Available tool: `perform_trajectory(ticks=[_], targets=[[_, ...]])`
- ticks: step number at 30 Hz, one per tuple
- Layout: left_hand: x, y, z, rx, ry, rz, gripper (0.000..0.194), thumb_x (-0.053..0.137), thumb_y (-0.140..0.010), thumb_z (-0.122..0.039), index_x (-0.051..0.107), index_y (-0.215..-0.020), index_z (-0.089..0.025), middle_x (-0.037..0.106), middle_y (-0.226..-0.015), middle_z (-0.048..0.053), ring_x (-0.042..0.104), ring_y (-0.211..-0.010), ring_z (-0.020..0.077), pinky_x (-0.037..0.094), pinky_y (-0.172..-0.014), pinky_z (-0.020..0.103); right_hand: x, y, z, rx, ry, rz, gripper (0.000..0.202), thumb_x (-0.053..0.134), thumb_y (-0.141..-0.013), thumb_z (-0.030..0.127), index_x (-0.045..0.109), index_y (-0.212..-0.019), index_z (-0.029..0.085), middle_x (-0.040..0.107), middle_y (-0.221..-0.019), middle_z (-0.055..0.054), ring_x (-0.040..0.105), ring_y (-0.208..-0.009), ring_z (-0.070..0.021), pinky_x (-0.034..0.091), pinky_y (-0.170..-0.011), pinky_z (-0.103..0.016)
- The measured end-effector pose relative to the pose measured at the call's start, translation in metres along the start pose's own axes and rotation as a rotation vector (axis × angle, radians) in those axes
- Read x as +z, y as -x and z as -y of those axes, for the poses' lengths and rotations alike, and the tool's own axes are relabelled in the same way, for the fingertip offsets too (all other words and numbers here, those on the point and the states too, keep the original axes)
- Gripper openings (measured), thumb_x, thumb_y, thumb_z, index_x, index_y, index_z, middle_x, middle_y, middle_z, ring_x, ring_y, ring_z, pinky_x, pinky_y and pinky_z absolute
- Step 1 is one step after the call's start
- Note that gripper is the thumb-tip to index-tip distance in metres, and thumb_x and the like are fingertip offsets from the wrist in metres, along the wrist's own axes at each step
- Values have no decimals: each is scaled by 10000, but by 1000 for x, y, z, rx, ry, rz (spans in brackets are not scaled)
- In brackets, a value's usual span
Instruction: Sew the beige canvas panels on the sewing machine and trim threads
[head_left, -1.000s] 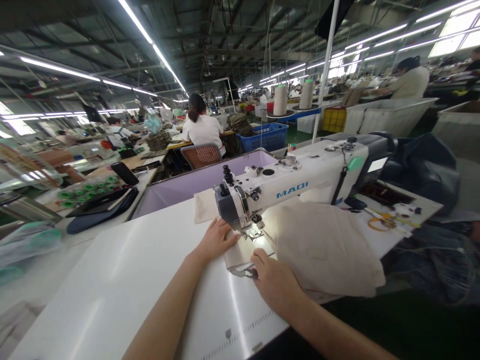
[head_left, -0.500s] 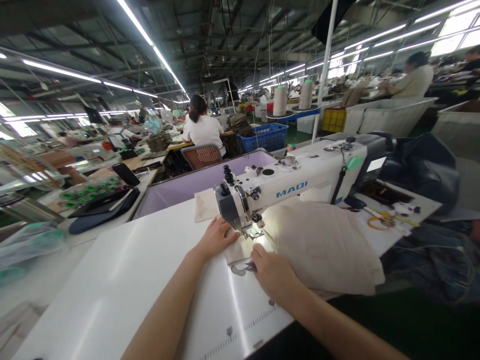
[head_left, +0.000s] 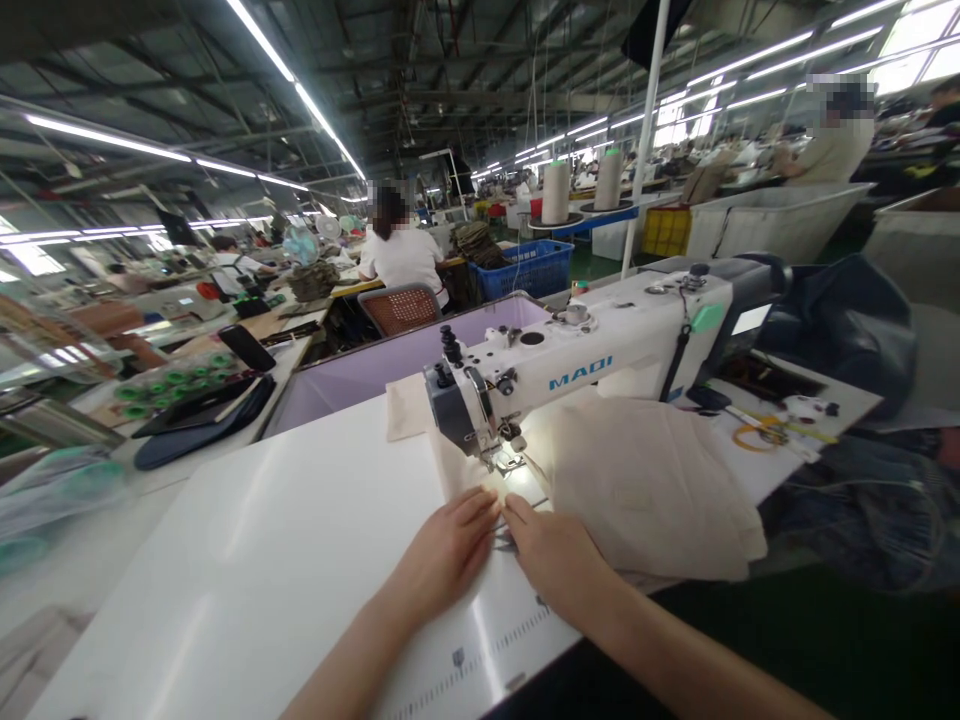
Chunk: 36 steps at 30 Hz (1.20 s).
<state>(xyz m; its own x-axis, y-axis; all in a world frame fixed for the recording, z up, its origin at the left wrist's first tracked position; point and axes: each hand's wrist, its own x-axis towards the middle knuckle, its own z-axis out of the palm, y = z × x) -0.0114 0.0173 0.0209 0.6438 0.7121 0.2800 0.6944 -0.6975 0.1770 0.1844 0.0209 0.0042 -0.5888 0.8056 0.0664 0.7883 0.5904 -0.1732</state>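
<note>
Beige fabric (head_left: 637, 490) lies bunched right of the needle on the white sewing machine (head_left: 600, 360), and a strip of it runs under the presser foot (head_left: 511, 462). Just in front of the foot, my left hand (head_left: 454, 540) is closed, its fingertips pinching the fabric's near edge. My right hand (head_left: 555, 550) meets it there, also closed, with thumb and forefinger at the same edge. A small grey metal tool, which looks like thread snips (head_left: 505, 541), pokes out beneath my right hand; its grip is mostly hidden. Both hands' fingertips nearly touch.
Behind the white table (head_left: 300, 530) stands a lilac-lined bin (head_left: 337, 385). A flat beige piece (head_left: 405, 408) lies left of the machine head. Yellow-handled scissors (head_left: 757, 435) rest at the right. Thread cones (head_left: 556, 192) stand beyond; a person in white (head_left: 405, 262) sits ahead.
My left hand has come off the fabric beside the machine head and moved toward me and right, to the near edge by my right hand. My right hand has barely moved.
</note>
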Motion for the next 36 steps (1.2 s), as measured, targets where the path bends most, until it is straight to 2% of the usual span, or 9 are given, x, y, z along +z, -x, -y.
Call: perform_trajectory(ticks=[16, 22, 27, 32, 36], targets=[[-6, -25, 37, -41, -4, 26, 325, 439, -983, -218, 663, -1214, -171, 661, -1284, 124, 633, -1197, 254, 542, -1037, 414, -18, -28, -3, 49, -67, -11, 320, 455, -944, 63, 631, -1198, 148, 680, -1162, -117, 714, -798, -210, 556, -659, -293], [-1, -25, 44, -39, -12, -13, 345, 449, -986, -232, 637, -1271, -185, 650, -1320, 119, 614, -1225, 252, 524, -1062, 426, -6, -16, 4, 87, -53, -17, 313, 454, -947, 87, 639, -1185, 173, 666, -1236, -125, 724, -765, -206, 560, -636, -287], [3, -22, 42, -56, -27, -42, 355, 446, -991, -249, 637, -1282, -181, 644, -1330, 123, 610, -1231, 254, 521, -1068, 423, 3, -6, 9, 77, -55, -32, 361, 441, -949, 92, 607, -1264, 157, 618, -1338, -165, 726, -751, -200, 571, -610, -296], [3, -22, 43, -52, -47, -36, 356, 446, -995, -256, 643, -1282, -181, 650, -1329, 119, 612, -1230, 260, 525, -1063, 429, 7, -6, 9, 77, -58, -77, 291, 447, -965, 128, 630, -1188, 167, 643, -1279, -161, 712, -715, -163, 539, -581, -242], [3, -22, 44, -58, -54, -41, 361, 450, -993, -256, 639, -1293, -188, 647, -1338, 115, 605, -1240, 259, 517, -1071, 437, 7, -6, 9, 79, -50, -71, 291, 466, -956, 123, 617, -1202, 163, 656, -1238, -155, 713, -710, -171, 544, -580, -251]])
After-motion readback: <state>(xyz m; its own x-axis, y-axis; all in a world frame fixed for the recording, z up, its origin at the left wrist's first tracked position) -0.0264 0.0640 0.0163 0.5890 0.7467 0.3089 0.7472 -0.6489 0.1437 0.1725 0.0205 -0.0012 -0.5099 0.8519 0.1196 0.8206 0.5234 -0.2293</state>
